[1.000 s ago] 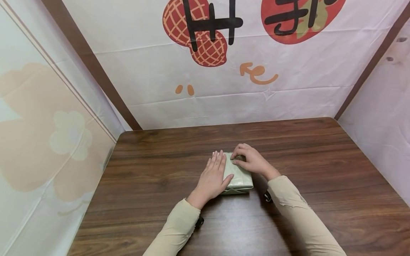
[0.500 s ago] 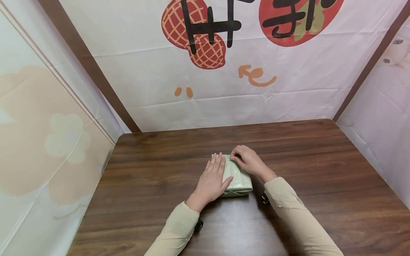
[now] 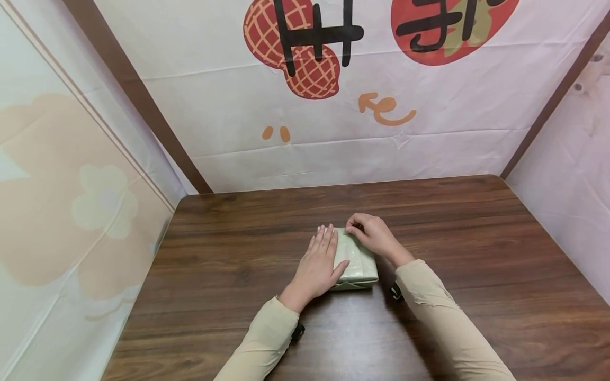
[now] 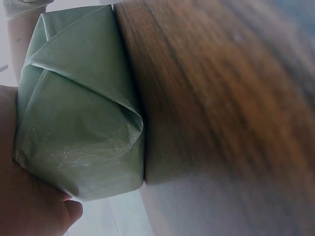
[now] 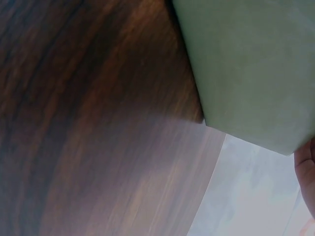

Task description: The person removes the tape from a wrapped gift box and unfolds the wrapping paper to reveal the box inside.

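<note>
A small box-shaped package (image 3: 358, 267) wrapped in pale green paper lies on the wooden table. Shiny clear tape shows along its top, and folded paper flaps close its near end (image 4: 88, 118). My left hand (image 3: 316, 264) rests flat over the left part of the top, fingers pointing away and thumb spread to the right. At the far right of the top, my right hand (image 3: 376, 235) has its fingers curled, thumb and index fingertips together at the wrapping; what exactly they pinch I cannot tell. In the right wrist view, part of that hand (image 5: 306, 169) shows beyond the package's smooth side.
The dark wood table (image 3: 229, 254) extends on all sides of the package. Behind it hangs a white printed cloth (image 3: 229, 116), with pale cloth walls to the left and right. A black wrist device (image 3: 297, 332) sits under the left sleeve, another (image 3: 396, 291) by the right.
My right thumb and fingers, a little apart a second ago, have drawn together at the far edge of the package's top. My left hand and the package keep their places.
</note>
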{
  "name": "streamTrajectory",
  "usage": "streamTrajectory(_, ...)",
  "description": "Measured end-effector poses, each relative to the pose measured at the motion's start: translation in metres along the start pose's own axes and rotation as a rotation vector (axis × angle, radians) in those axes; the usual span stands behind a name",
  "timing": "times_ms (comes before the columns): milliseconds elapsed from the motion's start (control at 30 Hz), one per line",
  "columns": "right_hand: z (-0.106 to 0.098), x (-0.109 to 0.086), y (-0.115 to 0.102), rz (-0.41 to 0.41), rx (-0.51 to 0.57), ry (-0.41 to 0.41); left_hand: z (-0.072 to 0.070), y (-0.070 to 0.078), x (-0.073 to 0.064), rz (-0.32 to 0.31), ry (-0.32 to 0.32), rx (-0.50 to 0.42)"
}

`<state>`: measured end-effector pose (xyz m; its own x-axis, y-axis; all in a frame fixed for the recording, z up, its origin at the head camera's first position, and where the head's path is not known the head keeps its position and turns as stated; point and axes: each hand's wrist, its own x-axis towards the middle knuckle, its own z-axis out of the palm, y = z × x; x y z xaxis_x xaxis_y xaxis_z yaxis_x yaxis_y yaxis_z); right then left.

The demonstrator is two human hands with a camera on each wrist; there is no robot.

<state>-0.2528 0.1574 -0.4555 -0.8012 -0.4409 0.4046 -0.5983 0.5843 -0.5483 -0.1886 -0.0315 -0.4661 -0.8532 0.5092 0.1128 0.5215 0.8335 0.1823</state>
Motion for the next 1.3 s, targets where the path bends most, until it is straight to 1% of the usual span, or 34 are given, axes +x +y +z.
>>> streamTrajectory(300, 0.002, 0.003, -0.002, 0.040, 0.049, 0.028, 0.001, -0.001, 0.001, -0.004, -0.004, 0.013)
streamTrajectory(433, 0.003, 0.004, -0.002, 0.078, 0.094, 0.031, 0.001, -0.002, 0.000, -0.001, -0.001, 0.013)
streamTrajectory(567, 0.004, 0.005, -0.002, 0.112, 0.134, 0.053, 0.002, -0.003, -0.001, 0.005, 0.005, 0.020)
streamTrajectory(700, 0.009, 0.005, -0.003, 0.121, 0.145, 0.062, 0.005, -0.003, -0.005, -0.002, 0.001, 0.024)
streamTrajectory(900, 0.018, -0.001, -0.006, 0.131, 0.158, 0.076, 0.014, 0.000, -0.017, -0.004, -0.012, 0.016)
streamTrajectory(1033, 0.019, 0.000, -0.007, 0.146, 0.155, 0.072, 0.016, 0.001, -0.021, -0.001, -0.011, 0.014)
streamTrajectory(1100, 0.016, 0.004, -0.007, 0.152, 0.146, 0.083, 0.016, 0.001, -0.018, 0.006, 0.002, 0.028)
streamTrajectory(1233, 0.005, 0.016, -0.005, 0.142, 0.122, 0.122, 0.011, -0.001, -0.006, 0.015, 0.033, 0.050)
streamTrajectory(1300, 0.001, 0.020, -0.005, 0.140, 0.113, 0.123, 0.008, -0.002, -0.001, 0.013, 0.034, 0.054)
